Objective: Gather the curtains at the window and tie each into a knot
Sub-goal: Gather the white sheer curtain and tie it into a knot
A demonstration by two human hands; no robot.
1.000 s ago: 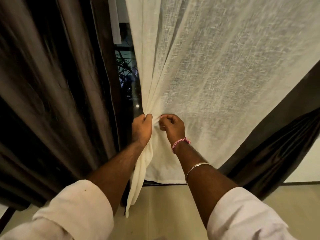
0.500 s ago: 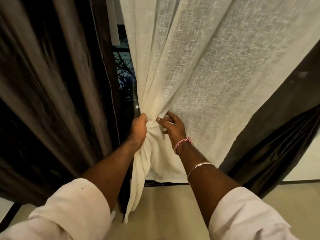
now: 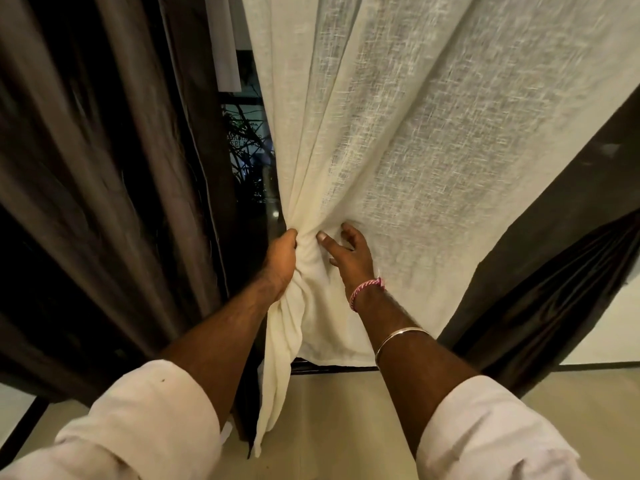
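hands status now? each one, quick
Left hand: closed, gripping the gathered white curtain.
Right hand: open, fingers spread against the curtain.

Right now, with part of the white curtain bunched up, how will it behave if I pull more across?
Probably floppy: the white curtain folds into soft pleats at the left hand. Likely light, since the weave looks thin and open. The open right hand may need to rake it in; loose cloth could slip.

One white curtain [image 3: 433, 150], two dark curtains [image 3: 104, 185], two hands [image 3: 280, 261].
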